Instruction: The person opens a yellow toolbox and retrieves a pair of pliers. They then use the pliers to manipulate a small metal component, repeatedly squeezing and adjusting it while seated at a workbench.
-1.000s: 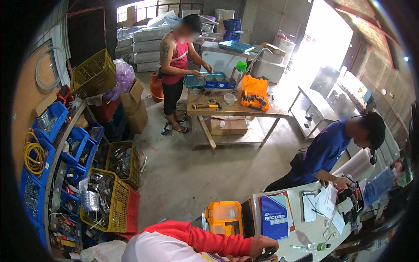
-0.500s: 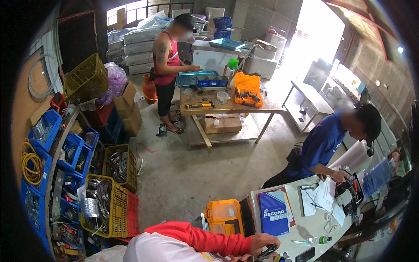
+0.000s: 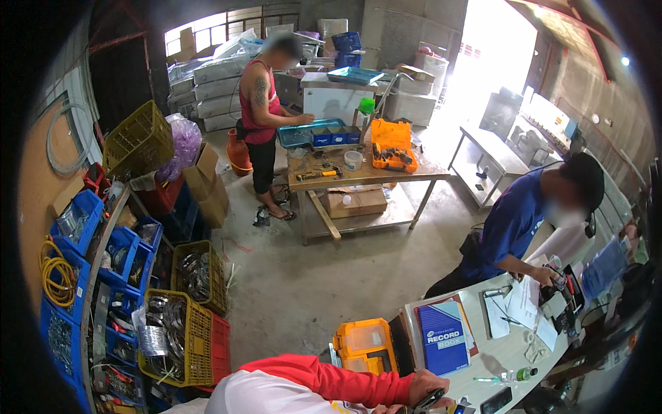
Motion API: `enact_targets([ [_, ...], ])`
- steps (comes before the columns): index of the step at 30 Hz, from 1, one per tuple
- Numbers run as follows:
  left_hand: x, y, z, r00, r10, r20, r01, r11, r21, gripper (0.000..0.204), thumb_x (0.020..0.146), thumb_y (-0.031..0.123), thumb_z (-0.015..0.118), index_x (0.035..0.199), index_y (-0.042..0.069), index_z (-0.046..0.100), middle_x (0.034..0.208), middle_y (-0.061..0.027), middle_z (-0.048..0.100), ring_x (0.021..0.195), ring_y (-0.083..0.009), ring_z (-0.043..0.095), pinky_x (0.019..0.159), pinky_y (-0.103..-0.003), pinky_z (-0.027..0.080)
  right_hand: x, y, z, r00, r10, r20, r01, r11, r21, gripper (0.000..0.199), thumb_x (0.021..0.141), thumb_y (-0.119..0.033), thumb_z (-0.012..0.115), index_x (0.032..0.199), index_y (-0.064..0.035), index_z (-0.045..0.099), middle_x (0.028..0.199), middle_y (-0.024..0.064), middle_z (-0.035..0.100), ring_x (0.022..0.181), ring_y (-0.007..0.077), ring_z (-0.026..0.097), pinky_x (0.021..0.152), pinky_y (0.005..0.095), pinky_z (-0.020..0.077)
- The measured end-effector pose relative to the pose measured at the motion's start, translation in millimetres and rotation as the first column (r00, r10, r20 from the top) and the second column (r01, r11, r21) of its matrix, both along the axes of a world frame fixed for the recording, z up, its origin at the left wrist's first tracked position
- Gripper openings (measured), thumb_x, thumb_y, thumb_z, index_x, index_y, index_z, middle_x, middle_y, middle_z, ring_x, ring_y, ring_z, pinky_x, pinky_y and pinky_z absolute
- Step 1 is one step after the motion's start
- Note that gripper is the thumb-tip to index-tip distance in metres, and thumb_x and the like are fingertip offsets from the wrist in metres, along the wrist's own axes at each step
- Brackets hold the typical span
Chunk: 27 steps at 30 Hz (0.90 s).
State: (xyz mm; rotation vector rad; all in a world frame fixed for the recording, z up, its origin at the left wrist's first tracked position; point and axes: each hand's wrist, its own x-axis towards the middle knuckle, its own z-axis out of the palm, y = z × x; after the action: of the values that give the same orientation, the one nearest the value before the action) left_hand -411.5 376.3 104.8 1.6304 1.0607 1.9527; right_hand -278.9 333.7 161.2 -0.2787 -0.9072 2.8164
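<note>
My left arm, in a red sleeve, reaches rightward along the lower edge to the near side of the desk. My left hand is closed around a dark hand tool; its exact kind is hard to make out. Just below, part of my right hand shows at the picture's edge, its fingers mostly cut off. Past my left hand on the desk lies a blue record book. A clear bottle with a green cap and a dark phone lie to the right.
An orange-lidded case stands left of the desk. A person in blue handles things at its far end. Another, in a red tank top, stands at a workbench. Yellow crates and blue bins line the left.
The whole view has shifted slightly. My left hand still grips the dark tool. At the workbench, the person's hand has lowered towards the blue tray.
</note>
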Motion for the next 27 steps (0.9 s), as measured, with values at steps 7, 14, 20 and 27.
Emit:
enact_targets([
  [7,3.3,0.6,6.1,1.0,-0.006,0.0,0.006,1.0,-0.002,0.042,0.092,0.026,0.069,0.064,0.007,0.045,0.057,-0.0124,0.04,0.046,-0.0287,0.044,0.045,-0.037,0.035,2.6,-3.0,1.1,1.0,-0.002,0.012,0.002,1.0,0.009,0.03,0.093,-0.023,0.063,0.115,-0.0056,0.052,0.117,0.0119,0.054,0.114,0.0278,0.051,0.102,0.0422,0.0391],
  [14,-4.2,1.3,15.9,1.0,0.011,-0.027,-0.009,0.998,0.07,0.046,0.094,0.032,0.067,0.062,0.009,0.044,0.052,-0.0109,0.043,0.042,-0.0243,0.041,0.044,-0.034,0.034,1.0,-0.8,4.9,0.999,0.027,0.04,-0.028,0.999,0.035,0.031,0.094,-0.025,0.061,0.116,-0.0056,0.053,0.118,0.0105,0.053,0.111,0.0269,0.052,0.102,0.043,0.0385],
  [20,-15.8,3.9,13.7,0.988,0.023,-0.156,-0.005,0.993,0.115,0.035,0.085,0.016,0.074,0.063,0.007,0.049,0.056,-0.0083,0.046,0.046,-0.0264,0.047,0.044,-0.037,0.036,-6.3,-9.3,-19.1,0.999,-0.042,0.009,0.041,0.999,0.028,0.034,0.094,-0.028,0.063,0.118,-0.0059,0.055,0.114,0.0184,0.062,0.103,0.0316,0.063,0.087,0.0457,0.0517],
  [27,-11.0,-1.4,28.9,0.993,0.064,-0.099,-0.063,0.998,0.014,0.037,0.084,0.018,0.076,0.062,0.009,0.048,0.056,-0.0081,0.045,0.046,-0.0267,0.049,0.044,-0.036,0.037,-9.2,-12.0,-38.7,0.992,-0.064,-0.11,0.044,0.985,-0.17,0.039,0.093,-0.026,0.063,0.122,-0.0027,0.052,0.124,0.022,0.06,0.12,0.0343,0.056,0.107,0.0461,0.0403],
])
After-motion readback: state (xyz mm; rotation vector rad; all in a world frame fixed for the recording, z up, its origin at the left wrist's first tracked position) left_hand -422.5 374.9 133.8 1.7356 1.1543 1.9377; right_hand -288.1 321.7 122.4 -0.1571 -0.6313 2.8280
